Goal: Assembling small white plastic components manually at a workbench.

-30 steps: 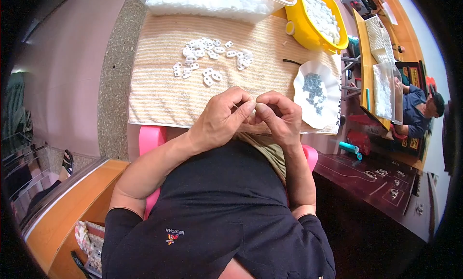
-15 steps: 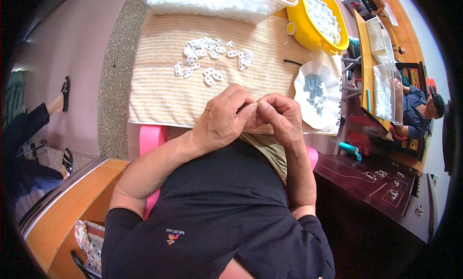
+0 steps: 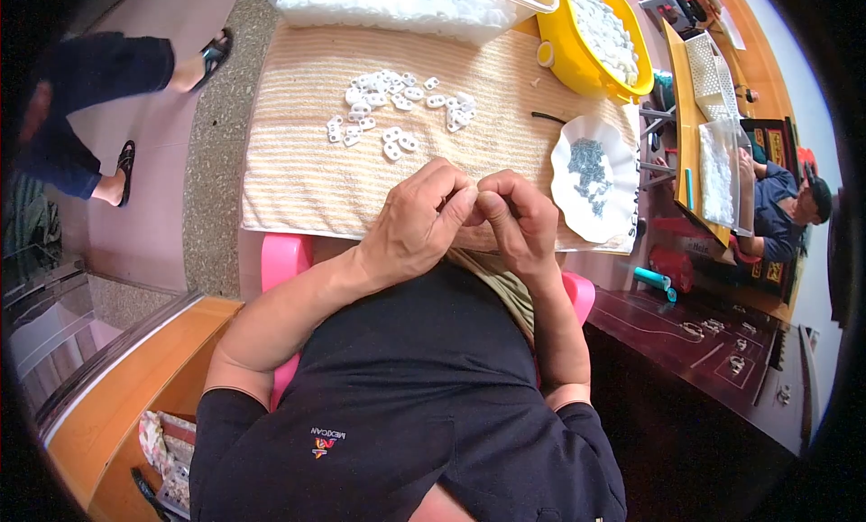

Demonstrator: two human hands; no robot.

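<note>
My left hand (image 3: 410,220) and my right hand (image 3: 523,222) meet above the near edge of a striped towel (image 3: 298,184). Both are closed, thumbs pinched against fingers, tips almost touching. Whatever lies between the fingertips is too small and hidden to make out. Beyond them on the towel is a loose cluster of small white plastic pieces with two holes each (image 3: 365,96). To the right of my right hand sits a white wavy-edged dish (image 3: 603,222) with a heap of tiny grey-blue parts (image 3: 588,166) in it.
At the far edge stand a clear plastic tub (image 3: 528,15) and a yellow basin (image 3: 570,66), both full of white pieces. A short black strip (image 3: 547,117) lies near the dish. At left a person walks past (image 3: 99,98); at far right another person sits at a table (image 3: 783,202).
My hands stay pinched together, with only a slight shift of the fingers. The person at left has stepped forward, farther into view.
</note>
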